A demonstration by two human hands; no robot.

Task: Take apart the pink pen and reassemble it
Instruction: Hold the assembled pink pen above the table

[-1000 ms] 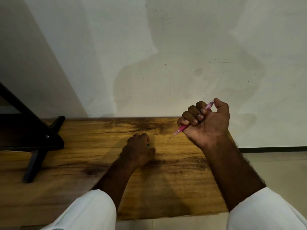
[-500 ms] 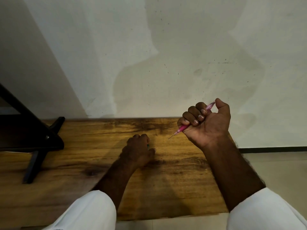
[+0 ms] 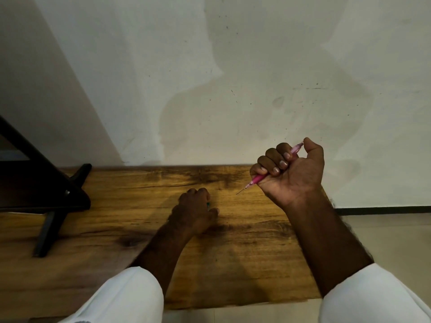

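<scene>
Head view, nearest first: two white cloth sleeves (image 3: pixel 123 297) are seen at the bottom edge, with bare forearms reaching over a brown grained wooden table (image 3: pixel 233 264). The left hand (image 3: pixel 193 213) is rested knuckles-up on the wood, fingers curled over a small green piece (image 3: pixel 208 204); whether it is pinched cannot be told. Right of it and raised clear of the table, the right hand (image 3: pixel 291 173) is clenched around the slim translucent pink pen (image 3: pixel 256 178), its thin point aimed down-left towards the left hand. The hands are kept well apart. Against the pictures of a second ago nothing is seen to have shifted, so the work is judged paused. Beyond the left hand a black angled stand (image 3: pixel 46 194) is set.
</scene>
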